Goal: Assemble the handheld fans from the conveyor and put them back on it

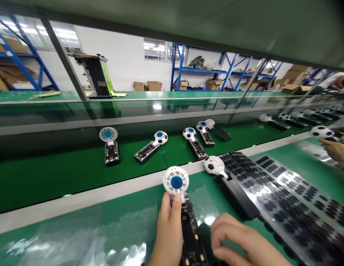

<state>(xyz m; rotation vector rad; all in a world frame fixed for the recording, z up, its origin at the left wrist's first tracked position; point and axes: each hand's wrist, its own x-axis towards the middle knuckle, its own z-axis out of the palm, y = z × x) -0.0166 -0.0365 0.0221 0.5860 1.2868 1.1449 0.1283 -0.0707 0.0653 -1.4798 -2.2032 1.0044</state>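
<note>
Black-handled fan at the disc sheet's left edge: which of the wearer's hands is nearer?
Right. The right hand is just on the near side of the black-handled fan; the left hand is farther left, holding another fan.

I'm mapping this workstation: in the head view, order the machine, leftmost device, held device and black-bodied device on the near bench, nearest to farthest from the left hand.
1. Held device, in the left hand.
2. Black-bodied device, to the right.
3. Leftmost device, ahead and left.
4. Machine, far back, left.
</note>
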